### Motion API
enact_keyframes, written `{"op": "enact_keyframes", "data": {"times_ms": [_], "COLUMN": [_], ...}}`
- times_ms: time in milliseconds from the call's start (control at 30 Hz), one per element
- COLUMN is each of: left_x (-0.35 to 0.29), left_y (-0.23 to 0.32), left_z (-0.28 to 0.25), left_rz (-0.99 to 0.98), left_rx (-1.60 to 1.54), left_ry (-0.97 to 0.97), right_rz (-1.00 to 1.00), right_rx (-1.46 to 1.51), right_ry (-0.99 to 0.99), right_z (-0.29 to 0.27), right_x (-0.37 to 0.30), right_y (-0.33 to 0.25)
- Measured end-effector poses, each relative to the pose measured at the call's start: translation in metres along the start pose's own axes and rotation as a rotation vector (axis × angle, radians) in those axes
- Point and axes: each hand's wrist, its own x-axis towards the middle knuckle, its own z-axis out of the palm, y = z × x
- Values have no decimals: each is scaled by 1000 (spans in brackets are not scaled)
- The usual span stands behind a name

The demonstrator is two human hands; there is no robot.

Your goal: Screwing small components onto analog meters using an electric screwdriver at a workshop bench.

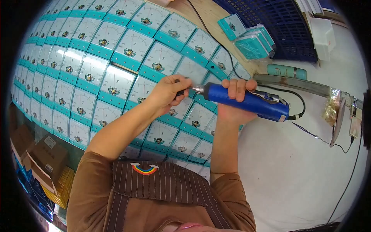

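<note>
Hands clenched, right (pixel 235 92) gripping blue electric screwdriver (pixel 247 101), left (pixel 170 92) pinching its tip, above teal-and-white panel meters (pixel 116 83), cardboard boxes (pixel 42 154) lower left.

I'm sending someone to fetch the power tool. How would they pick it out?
Start from the big grid of teal-and-white panel meters covering the table. At its right edge, both hands meet: the right hand grips a blue electric screwdriver, while the left hand pinches its metal tip. It is the only dark-blue, corded, cylindrical thing there.
</note>
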Motion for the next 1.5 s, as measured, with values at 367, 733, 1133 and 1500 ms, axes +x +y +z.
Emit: {"op": "enact_keyframes", "data": {"times_ms": [367, 733, 1133, 1500], "left_x": [-8, -6, -7, -11], "left_y": [20, 11, 14, 28], "left_z": [-27, -44, -46, -42], "left_rz": [139, 51, 95, 23], "left_rx": [208, 126, 145, -198], "left_ry": [41, -81, -46, -106], "right_rz": [-171, -117, -108, 92], "right_rx": [-329, -512, -327, 15], "right_ry": [204, 238, 377, -98], "right_z": [-21, -33, -25, 10], "right_x": [58, 77, 80, 38], "right_y": [27, 62, 57, 33]}}
